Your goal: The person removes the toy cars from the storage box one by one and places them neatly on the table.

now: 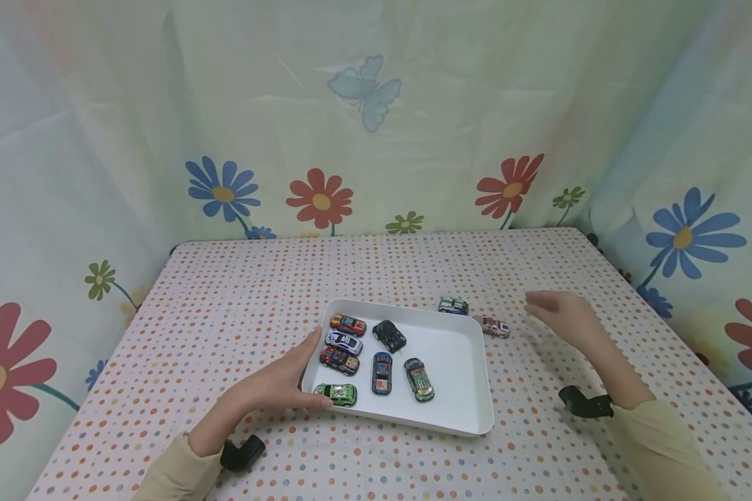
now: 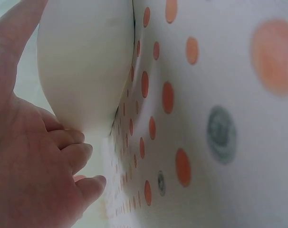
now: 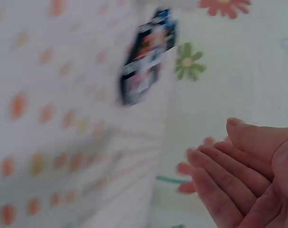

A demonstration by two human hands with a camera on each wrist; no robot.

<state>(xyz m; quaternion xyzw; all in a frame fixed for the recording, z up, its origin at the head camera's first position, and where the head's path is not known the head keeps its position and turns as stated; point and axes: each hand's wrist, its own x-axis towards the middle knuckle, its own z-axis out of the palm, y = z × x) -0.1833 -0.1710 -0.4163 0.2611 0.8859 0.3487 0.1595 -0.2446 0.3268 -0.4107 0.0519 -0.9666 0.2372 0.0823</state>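
My left hand [image 1: 282,379] grips the left end of a white tray [image 1: 457,376], thumb at the near corner and fingers along the outer wall. In the left wrist view, fingers [image 2: 70,147] lie against the tray's curved wall [image 2: 87,61]. Inside the tray are several toy cars, among them a green car [image 1: 340,394], a blue car [image 1: 381,373] and a black car [image 1: 389,336]. My right hand [image 1: 567,316] hovers over the table, right of a white-and-red toy car [image 1: 494,326], holding nothing. That hand [image 3: 248,175] shows relaxed fingers in the right wrist view.
A white-and-green toy car [image 1: 454,305] stands outside the tray, behind its far wall. The dotted tablecloth [image 1: 244,278] covers the table, and a flowered curtain [image 1: 413,139] hangs around its back and sides.
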